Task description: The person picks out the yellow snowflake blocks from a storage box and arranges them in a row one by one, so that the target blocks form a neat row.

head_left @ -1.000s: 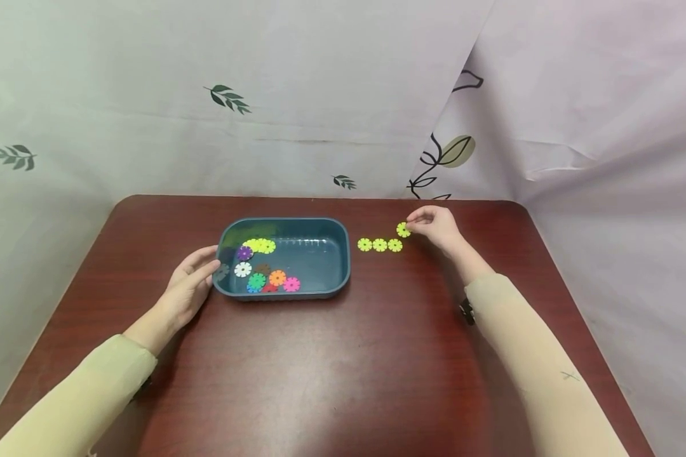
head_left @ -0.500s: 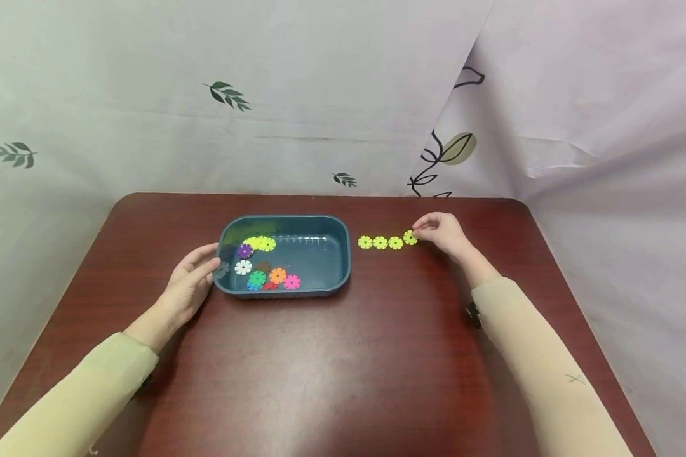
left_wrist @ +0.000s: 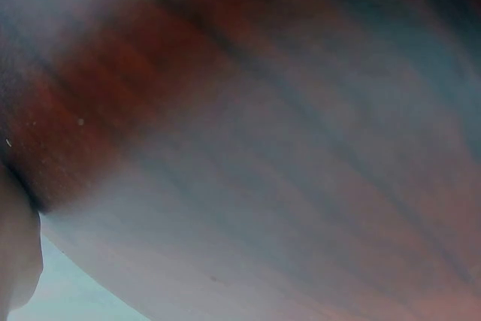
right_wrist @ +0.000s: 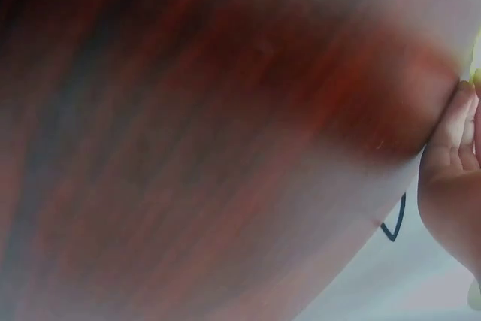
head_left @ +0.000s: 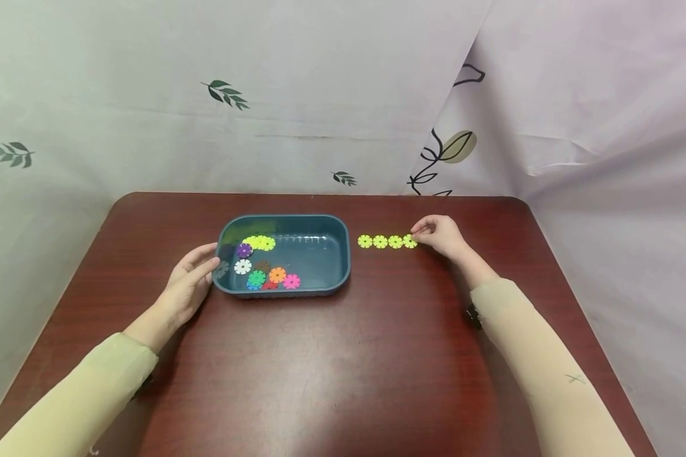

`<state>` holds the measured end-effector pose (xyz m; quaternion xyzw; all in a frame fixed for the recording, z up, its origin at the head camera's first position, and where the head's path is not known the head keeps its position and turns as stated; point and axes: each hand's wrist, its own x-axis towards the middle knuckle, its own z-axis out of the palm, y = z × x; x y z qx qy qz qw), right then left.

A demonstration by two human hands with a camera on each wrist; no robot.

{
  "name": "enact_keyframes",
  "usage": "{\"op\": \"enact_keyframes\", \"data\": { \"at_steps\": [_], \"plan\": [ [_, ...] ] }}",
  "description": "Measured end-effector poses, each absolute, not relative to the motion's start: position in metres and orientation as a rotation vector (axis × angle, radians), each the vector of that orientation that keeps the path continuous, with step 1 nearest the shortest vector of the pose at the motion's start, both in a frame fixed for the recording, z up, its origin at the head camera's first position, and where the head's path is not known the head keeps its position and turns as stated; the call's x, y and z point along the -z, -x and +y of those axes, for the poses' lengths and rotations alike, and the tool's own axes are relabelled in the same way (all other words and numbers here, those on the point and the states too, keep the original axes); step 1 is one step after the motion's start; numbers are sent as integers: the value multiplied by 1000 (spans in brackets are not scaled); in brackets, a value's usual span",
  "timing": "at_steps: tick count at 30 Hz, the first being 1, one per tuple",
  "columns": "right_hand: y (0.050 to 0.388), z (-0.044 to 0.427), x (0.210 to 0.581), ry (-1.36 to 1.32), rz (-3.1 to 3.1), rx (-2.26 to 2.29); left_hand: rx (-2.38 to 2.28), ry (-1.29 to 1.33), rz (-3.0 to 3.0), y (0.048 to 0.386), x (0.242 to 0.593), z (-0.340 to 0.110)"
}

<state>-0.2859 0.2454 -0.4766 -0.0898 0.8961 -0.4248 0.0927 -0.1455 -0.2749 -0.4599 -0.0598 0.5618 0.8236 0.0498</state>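
In the head view, my right hand (head_left: 443,238) pinches a yellow snowflake disc (head_left: 410,241) between thumb and fingertips. That disc lies at the right end of a straight row of yellow snowflake discs (head_left: 380,242), close beside its neighbour. Left of the row stands a dark blue plastic tray (head_left: 314,263). My left hand (head_left: 185,289) holds the tray's left end, thumb at the rim and fingers along the outside. The right wrist view catches part of the right hand (right_wrist: 455,155) at its edge; the left wrist view shows little of the left hand (left_wrist: 19,253).
Inside the tray lie yellow discs (head_left: 260,243), a purple disc (head_left: 244,251), a white one (head_left: 242,266), and green (head_left: 256,278), orange (head_left: 277,275) and pink discs (head_left: 291,282). The reddish-brown table (head_left: 320,355) backs onto a patterned cloth (head_left: 297,95).
My right hand has moved slightly down and to the right, bringing its yellow disc from above the row into line at the right end. The left hand and tray stay put.
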Motion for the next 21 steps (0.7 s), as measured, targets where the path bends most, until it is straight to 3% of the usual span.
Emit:
{"op": "enact_keyframes", "data": {
  "at_steps": [21],
  "plan": [
    [287, 245, 481, 279, 2626, 1275, -2534, 163, 1690, 146, 462, -275]
  ]
}}
